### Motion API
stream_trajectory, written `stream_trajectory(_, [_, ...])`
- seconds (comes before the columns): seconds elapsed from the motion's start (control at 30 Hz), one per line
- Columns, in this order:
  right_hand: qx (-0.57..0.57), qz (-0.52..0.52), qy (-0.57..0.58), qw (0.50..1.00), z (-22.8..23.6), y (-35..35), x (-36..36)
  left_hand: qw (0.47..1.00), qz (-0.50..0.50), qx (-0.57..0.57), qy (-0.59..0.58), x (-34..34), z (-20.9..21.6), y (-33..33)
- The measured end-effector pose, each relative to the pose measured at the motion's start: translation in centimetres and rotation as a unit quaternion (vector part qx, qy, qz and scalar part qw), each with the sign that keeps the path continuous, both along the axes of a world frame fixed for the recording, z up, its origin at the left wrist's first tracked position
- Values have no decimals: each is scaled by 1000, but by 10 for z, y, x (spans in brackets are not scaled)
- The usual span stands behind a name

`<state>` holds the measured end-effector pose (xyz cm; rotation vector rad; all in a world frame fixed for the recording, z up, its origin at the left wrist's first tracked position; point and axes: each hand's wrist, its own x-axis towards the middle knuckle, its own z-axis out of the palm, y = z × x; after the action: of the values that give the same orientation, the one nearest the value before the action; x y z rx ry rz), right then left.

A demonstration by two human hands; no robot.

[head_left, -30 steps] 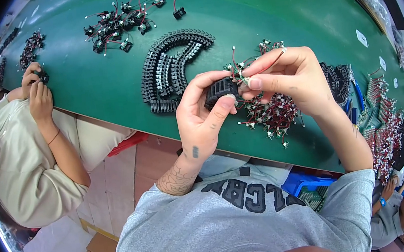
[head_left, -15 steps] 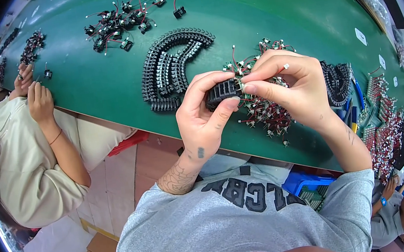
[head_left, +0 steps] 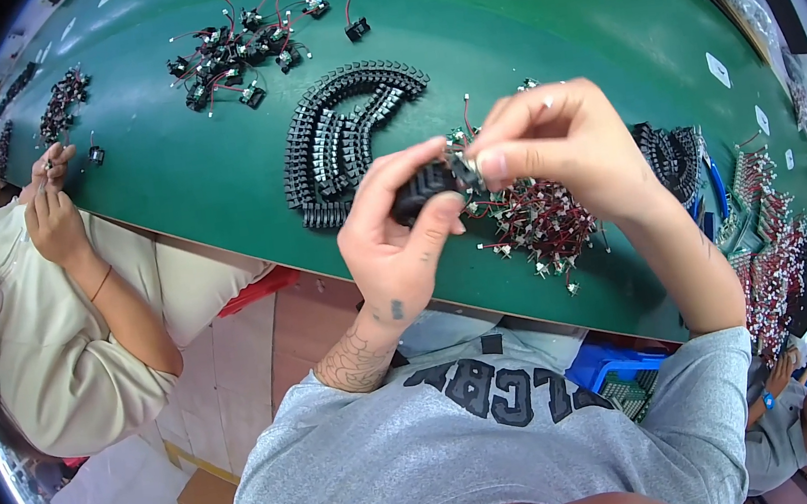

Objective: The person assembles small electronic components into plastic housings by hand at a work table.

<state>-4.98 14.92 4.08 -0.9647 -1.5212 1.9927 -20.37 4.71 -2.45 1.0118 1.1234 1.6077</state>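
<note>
My left hand [head_left: 387, 266] is closed around a short row of black plastic housings [head_left: 423, 192], thumb below and fingers above. At the right end of that row, my right hand [head_left: 567, 149] pinches a small part with a green and metallic look [head_left: 465, 172], blurred by motion; it appears to be a small circuit board. A white connector [head_left: 548, 101] shows by the right fingers. Under and behind the right hand lies a pile of small boards with red and black wires [head_left: 547, 229]. Curved rows of black housings [head_left: 311, 153] lie beyond my left hand.
Wired black housings [head_left: 233, 51] form a heap at the far left of the green table [head_left: 455, 14]. More black rows [head_left: 671, 159], blue-handled pliers [head_left: 717, 188] and stacked wired boards [head_left: 767, 258] sit at right. A co-worker [head_left: 59, 314] sits at left.
My right hand has risen slightly and its wrist has turned, with the small part at the end of the housing row now tilted. My left hand has shifted a little left with the row.
</note>
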Motion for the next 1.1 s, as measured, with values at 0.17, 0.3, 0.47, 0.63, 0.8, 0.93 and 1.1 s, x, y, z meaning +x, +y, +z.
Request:
stream_trajectory(0.17, [158, -89, -4, 983, 12, 42, -25, 980, 59, 55, -184, 1, -11, 12])
stream_trajectory(0.3, [188, -96, -3, 977, -6, 72, -51, 982, 31, 57, -179, -1, -13, 11])
stream_trajectory(0.47, [357, 39, -184, 915, -22, 72, -23, 985, 24, 50, -166, -9, -17, 7])
stream_trajectory(0.63, [469, 82, -299, 827, -43, 38, -15, 987, 15, 42, -152, -12, -16, 7])
stream_trajectory(0.8, [563, 54, -280, 776, -53, 30, -17, 989, 14, 34, -141, -11, -15, 7])
stream_trajectory(0.93, [458, 4, -208, 865, -34, 28, -14, 992, 10, 23, -124, -9, -12, 5])
stream_trajectory(1.1, [247, -63, -105, 961, -18, 24, -1, 995, 1, 14, -102, -3, -7, 4])
